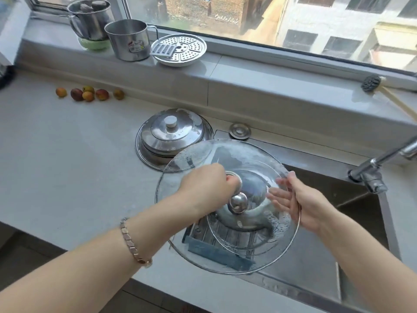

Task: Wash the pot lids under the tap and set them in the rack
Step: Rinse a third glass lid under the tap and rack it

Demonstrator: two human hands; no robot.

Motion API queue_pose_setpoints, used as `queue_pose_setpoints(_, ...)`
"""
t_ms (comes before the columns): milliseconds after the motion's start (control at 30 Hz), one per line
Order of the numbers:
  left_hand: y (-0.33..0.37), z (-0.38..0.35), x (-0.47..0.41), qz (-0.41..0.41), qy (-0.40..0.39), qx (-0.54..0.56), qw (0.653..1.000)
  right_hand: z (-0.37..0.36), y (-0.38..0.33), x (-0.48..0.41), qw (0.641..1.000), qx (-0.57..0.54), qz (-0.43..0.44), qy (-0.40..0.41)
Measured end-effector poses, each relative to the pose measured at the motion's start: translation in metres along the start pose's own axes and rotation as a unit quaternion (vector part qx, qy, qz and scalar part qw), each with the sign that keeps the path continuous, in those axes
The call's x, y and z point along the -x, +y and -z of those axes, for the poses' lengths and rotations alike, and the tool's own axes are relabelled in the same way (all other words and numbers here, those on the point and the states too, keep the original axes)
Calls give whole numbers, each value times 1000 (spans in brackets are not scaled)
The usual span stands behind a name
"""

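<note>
Two hands hold the large round clear-glass lid over the steel sink in my head view. The left hand is clenched round its knob, the right hand flat-fingered against its right rim. The chrome tap lies rightward, nearer the right hand. I can't read the sticker on the steel mug.
</note>
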State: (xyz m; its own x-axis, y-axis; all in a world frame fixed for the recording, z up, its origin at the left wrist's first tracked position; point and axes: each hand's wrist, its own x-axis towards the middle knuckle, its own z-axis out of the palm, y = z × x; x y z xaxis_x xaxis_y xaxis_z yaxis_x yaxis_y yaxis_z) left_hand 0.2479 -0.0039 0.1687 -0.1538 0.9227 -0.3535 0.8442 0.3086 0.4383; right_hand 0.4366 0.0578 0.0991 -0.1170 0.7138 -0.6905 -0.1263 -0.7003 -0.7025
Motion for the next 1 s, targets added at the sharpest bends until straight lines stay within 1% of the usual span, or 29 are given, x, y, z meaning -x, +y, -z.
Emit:
queue_pose_setpoints(100, 45, -20, -6, -70, 5, 17, 997, 43, -14, 6, 994, -18, 66, 84)
queue_pose_setpoints(167, 73, -32, -8, -117, 23, 30, 992, 76, -15, 11, 989, -42, 76, 120)
queue_pose_setpoints(233, 91, -41, -14, -146, 78, 55, 985, 112, -11, 16, 983, -74, 66, 153)
queue_pose_setpoints(300, 99, -50, -25, -118, 159, 77, 977, 146, -3, 21, 977, -109, 49, 175)
queue_pose_setpoints(333, 102, -55, -30, -86, 160, 80, 980, 163, 1, 23, 974, -126, 39, 183)
queue_pose_setpoints(367, 106, -59, -34, -46, 121, 109, 986, 178, 6, 26, 970, -142, 31, 192)
queue_pose_setpoints(400, 111, -64, -38, 7, 46, 174, 984, 191, 10, 28, 967, -155, 26, 199)
queue_pose_setpoints(433, 118, -71, -40, 61, -50, 271, 959, 204, 14, 29, 965, -164, 22, 202)
queue_pose_setpoints(467, 126, -77, -40, 114, -151, 380, 906, 215, 17, 29, 964, -173, 18, 202)
queue_pose_setpoints(500, 132, -85, -39, 155, -237, 469, 836, 225, 20, 29, 962, -182, 16, 201)
queue_pose_setpoints(533, 137, -93, -38, 174, -287, 529, 779, 232, 22, 29, 962, -187, 15, 199)
queue_pose_setpoints(567, 142, -100, -37, 176, -307, 561, 749, 240, 24, 27, 961, -190, 15, 198)
queue_pose_setpoints(600, 144, -107, -37, 171, -303, 573, 742, 247, 26, 24, 962, -189, 14, 196)
queue_pose_setpoints(733, 151, -127, -36, 172, -214, 579, 768, 266, 38, 10, 970, -178, 22, 163)
queue_pose_setpoints(800, 153, -133, -37, 169, -175, 576, 781, 270, 41, 1, 979, -140, 16, 145)
queue_pose_setpoints(900, 155, -141, -38, 160, -130, 564, 800, 271, 41, -20, 989, 1, -4, 146)
queue_pose_setpoints(933, 156, -142, -39, 157, -114, 560, 805, 270, 37, -26, 986, 58, 3, 158)
queue_pose_setpoints(1000, 159, -145, -41, 148, -78, 551, 818, 267, 24, -36, 964, 171, 35, 200)
